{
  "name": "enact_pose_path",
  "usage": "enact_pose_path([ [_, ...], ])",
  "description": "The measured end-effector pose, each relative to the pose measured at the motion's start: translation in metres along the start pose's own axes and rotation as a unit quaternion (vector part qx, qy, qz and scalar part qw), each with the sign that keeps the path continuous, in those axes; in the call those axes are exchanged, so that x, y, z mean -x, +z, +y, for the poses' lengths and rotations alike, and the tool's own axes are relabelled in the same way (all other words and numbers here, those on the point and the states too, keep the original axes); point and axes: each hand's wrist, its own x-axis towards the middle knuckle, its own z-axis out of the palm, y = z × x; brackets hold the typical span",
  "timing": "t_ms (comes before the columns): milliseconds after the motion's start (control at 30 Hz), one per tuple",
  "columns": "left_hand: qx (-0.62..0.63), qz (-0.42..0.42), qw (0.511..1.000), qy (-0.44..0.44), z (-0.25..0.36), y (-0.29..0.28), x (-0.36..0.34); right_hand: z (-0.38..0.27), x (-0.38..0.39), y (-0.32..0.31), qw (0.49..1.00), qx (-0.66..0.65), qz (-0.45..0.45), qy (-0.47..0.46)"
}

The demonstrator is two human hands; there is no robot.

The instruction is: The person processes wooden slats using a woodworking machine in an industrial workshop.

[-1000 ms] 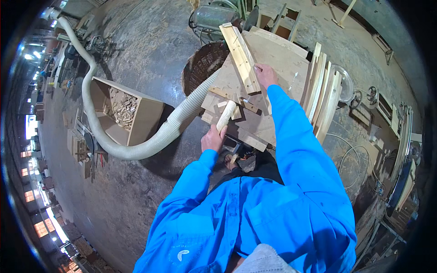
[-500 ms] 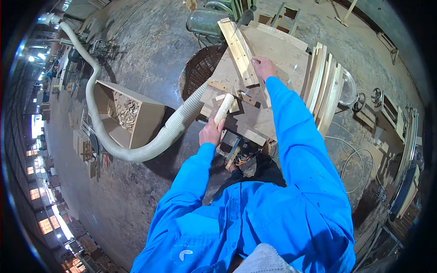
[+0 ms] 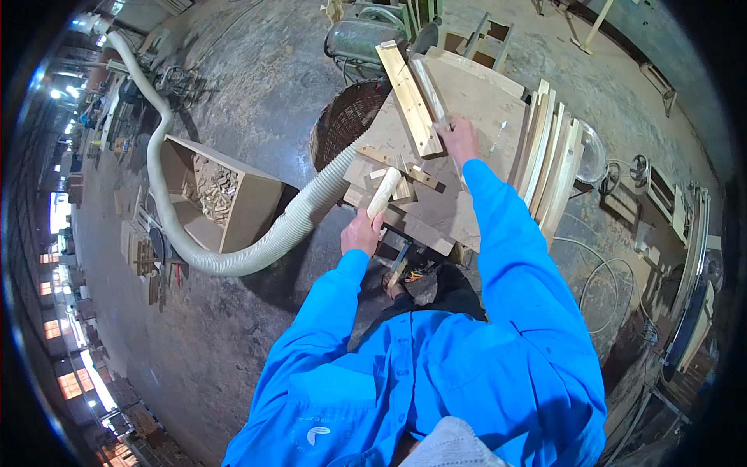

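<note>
My left hand (image 3: 360, 233) is closed around the lower end of a pale, rounded wooden piece (image 3: 385, 191), near the front left edge of the worktable (image 3: 489, 101). My right hand (image 3: 461, 140) is closed on a long narrow wooden strip (image 3: 427, 87) lying across the tabletop; the fingers hide part of the strip. Just left of that strip lies a wide yellowish board (image 3: 408, 95) with dark holes along it. Between the two hands, a small wooden bar (image 3: 420, 177) is on the table beside short offcuts.
Several long curved slats (image 3: 543, 156) line the table's right side. A wicker basket (image 3: 342, 128) stands at its left. A ribbed hose (image 3: 292, 226) runs up to the table's left edge, past an open box (image 3: 261, 204) holding wood scraps. A green machine (image 3: 359, 39) stands behind.
My right hand has come nearer to me, and the narrow strip now lies apart from the wide board. My left hand still grips the rounded piece, nearly in place.
</note>
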Motion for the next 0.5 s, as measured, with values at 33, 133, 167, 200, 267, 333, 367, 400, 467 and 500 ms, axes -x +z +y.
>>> enact_pose_path([
  [33,0.003,0.0,1.0,-0.002,-0.003,-0.002,0.004,-0.004,0.014,-0.002,0.999,-0.004,0.016,-0.045],
  [133,0.006,-0.008,1.0,-0.001,-0.011,-0.006,0.012,-0.014,0.029,-0.009,0.998,-0.021,-0.053,-0.036],
  [167,0.004,-0.006,1.0,-0.001,-0.013,-0.006,0.015,-0.019,0.029,-0.008,0.998,-0.02,-0.055,-0.038],
  [200,0.003,-0.005,1.0,0.0,-0.014,-0.006,0.017,-0.021,0.028,-0.008,0.998,-0.007,-0.057,-0.029],
  [267,0.007,-0.011,1.0,-0.003,-0.018,-0.006,0.021,-0.027,0.025,-0.005,0.998,0.005,-0.062,-0.021],
  [333,0.012,-0.017,1.0,-0.001,-0.02,-0.005,0.022,-0.026,0.013,-0.002,0.994,0.025,-0.1,-0.026],
  [367,0.013,-0.012,1.0,0.006,-0.021,-0.004,0.023,-0.026,0.007,0.0,0.994,0.027,-0.1,-0.027],
  [400,0.014,-0.008,1.0,0.011,-0.022,-0.004,0.024,-0.026,0.002,0.003,0.993,0.019,-0.116,-0.021],
  [467,0.014,-0.011,1.0,0.011,-0.025,-0.005,0.024,-0.027,-0.005,0.009,0.991,0.012,-0.133,-0.014],
  [500,0.013,-0.012,1.0,0.011,-0.026,-0.005,0.023,-0.029,-0.008,0.013,0.992,0.012,-0.123,-0.013],
])
